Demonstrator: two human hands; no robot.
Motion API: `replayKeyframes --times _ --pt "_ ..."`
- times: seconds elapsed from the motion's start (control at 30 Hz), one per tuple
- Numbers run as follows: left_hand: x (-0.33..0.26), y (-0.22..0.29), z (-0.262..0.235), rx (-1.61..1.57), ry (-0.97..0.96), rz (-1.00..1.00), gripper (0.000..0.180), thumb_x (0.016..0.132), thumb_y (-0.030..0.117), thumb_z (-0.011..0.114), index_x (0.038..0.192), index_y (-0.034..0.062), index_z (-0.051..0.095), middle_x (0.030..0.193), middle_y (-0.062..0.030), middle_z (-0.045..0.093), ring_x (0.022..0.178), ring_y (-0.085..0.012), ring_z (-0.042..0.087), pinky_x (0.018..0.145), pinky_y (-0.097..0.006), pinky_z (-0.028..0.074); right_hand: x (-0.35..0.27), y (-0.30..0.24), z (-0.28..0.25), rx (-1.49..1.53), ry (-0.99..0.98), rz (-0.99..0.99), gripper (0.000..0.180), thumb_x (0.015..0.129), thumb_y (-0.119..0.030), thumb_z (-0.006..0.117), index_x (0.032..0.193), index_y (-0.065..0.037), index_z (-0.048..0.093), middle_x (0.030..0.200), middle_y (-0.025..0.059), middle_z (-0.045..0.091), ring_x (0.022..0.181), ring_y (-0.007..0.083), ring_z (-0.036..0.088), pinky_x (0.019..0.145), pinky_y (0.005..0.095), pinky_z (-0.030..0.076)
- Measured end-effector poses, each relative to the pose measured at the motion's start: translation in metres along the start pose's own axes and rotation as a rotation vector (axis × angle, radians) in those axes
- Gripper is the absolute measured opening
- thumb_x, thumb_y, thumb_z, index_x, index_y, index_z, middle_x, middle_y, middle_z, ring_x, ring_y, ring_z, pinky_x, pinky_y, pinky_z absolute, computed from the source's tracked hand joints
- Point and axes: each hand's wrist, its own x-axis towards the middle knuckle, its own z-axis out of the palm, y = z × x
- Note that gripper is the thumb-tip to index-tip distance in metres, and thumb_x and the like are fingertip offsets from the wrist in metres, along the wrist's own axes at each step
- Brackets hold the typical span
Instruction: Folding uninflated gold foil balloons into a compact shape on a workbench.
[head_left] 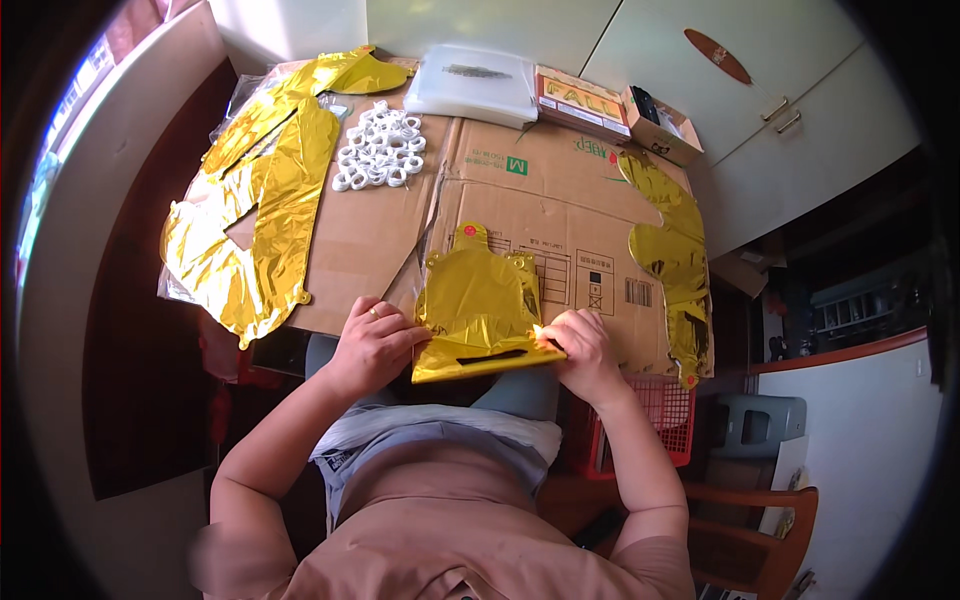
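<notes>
A flat gold foil balloon [475, 290] lies in front of me at the near edge of the cardboard, its near end folded over into a band with a dark slit. My left hand [378, 345] pinches the left end of that fold, a ring on one finger. At the right end, my right hand [582, 350] grips the same fold between thumb and fingers. A small tab with a red dot sticks out at the balloon's far end. More flat gold foil balloons [290, 200] are spread at the left, and another gold foil balloon [665, 235] lies along the right edge.
Cardboard [540, 215] covers the table. Several small white string coils [380, 148] sit at the back left. Behind stand a translucent plastic box [472, 85], a printed box [580, 103] and an open small carton [662, 128]. A red basket [650, 425] and wooden chair [745, 540] are at lower right.
</notes>
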Motion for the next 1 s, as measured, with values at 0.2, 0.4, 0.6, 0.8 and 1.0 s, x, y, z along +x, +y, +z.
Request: replayKeyframes --times 0.2,0.4,0.6,0.8,1.0 --pt "0.013 0.004 -0.010 -0.121 -0.166 -0.338 0.012 0.079 0.019 0.076 0.085 0.0093 0.073 0.076 -0.0050 0.067 0.084 -0.0238 0.062 0.086 -0.039 0.040 0.006 0.002 -0.001 0.080 -0.112 0.196 0.014 0.079 -0.012 0.074 0.078 -0.006 0.061 0.082 0.0075 0.059 0.085 0.0291 0.060 0.080 0.0401 0.044" --pt "0.027 0.004 -0.016 -0.178 -0.359 -0.527 0.017 0.085 0.024 0.070 0.086 0.0070 0.071 0.076 -0.0082 0.066 0.088 -0.0285 0.061 0.087 -0.042 0.038 0.014 0.003 -0.002 0.202 -0.234 0.418 0.019 0.083 -0.017 0.072 0.076 -0.002 0.063 0.081 0.0103 0.062 0.082 0.0307 0.062 0.080 0.0412 0.046" --pt "0.025 0.005 -0.016 -0.215 -0.269 -0.491 0.013 0.086 0.020 0.068 0.090 0.0079 0.071 0.082 -0.0075 0.066 0.086 -0.0279 0.059 0.086 -0.040 0.037 0.013 0.005 0.000 0.275 -0.199 0.443 0.018 0.080 -0.015 0.075 0.079 -0.002 0.063 0.082 0.0106 0.062 0.084 0.0310 0.062 0.079 0.0420 0.046" --pt "0.003 0.001 -0.004 -0.114 -0.097 -0.272 0.011 0.082 0.011 0.071 0.093 0.0103 0.071 0.082 -0.0037 0.066 0.082 -0.0239 0.060 0.084 -0.038 0.038 0.002 -0.003 0.003 0.007 -0.028 0.096 0.016 0.078 -0.012 0.075 0.088 -0.008 0.063 0.086 0.0062 0.059 0.086 0.0278 0.060 0.080 0.0403 0.043" --pt "0.000 -0.001 0.001 -0.104 -0.031 -0.145 0.015 0.079 0.011 0.074 0.093 0.0131 0.071 0.082 0.0005 0.066 0.080 -0.0201 0.060 0.084 -0.038 0.039 0.010 -0.005 0.002 -0.090 0.053 -0.105 0.019 0.074 -0.009 0.071 0.091 -0.011 0.062 0.084 0.0042 0.057 0.080 0.0250 0.057 0.077 0.0379 0.041"
